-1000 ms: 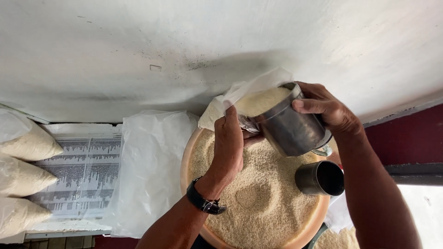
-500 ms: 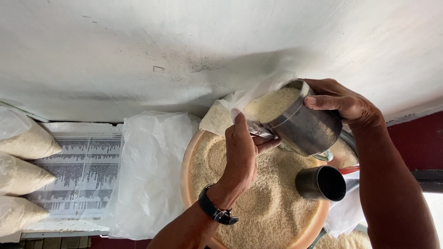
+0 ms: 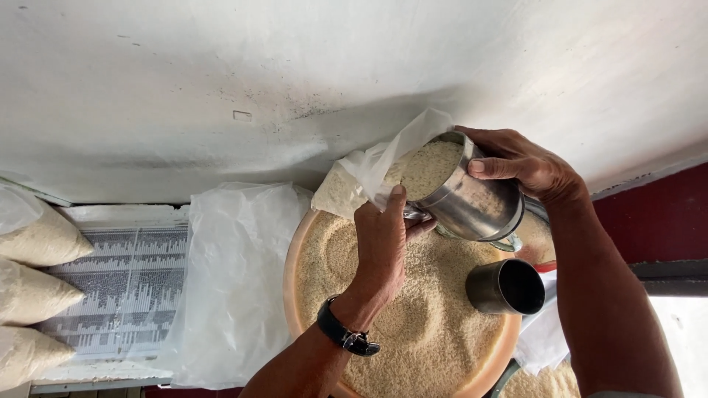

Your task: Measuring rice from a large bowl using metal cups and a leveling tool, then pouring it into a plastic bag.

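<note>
In the middle of the frame the right hand [image 3: 527, 166] is closed around the side of a round stainless-steel measuring cup [image 3: 464, 199] heaped with pale rice grains, tipped on its side with its mouth turned toward the left. The left hand [image 3: 383, 239], a black wristwatch [image 3: 345, 335] on its wrist, pinches the edge of a thin clear plastic bag [image 3: 369, 173] with thumb and fingers closed, holding the bag's mouth against the cup's rim. The bag hangs to the upper left of the cup, its lower corner already holding some rice.

Below both hands lies a wide round orange-rimmed basin [image 3: 291, 273] filled with rice, its rim running from centre left down to the bottom edge. A second, smaller dark metal cup [image 3: 507, 286] stands upright and empty in the rice at the lower right, just beside the tipped cup but apart from it. The rice surface between the left wrist and this cup is open.

Just left of the basin a stack of crumpled clear plastic sheets [image 3: 232, 280] lies over a printed grey-and-white paper [image 3: 122, 287]. Along the left edge three filled, pillow-shaped clear bags of rice [image 3: 33, 295] lie stacked one below another. A whitish wall [image 3: 221, 81] fills the upper half; a dark red surface [image 3: 649, 221] shows at the right edge.
</note>
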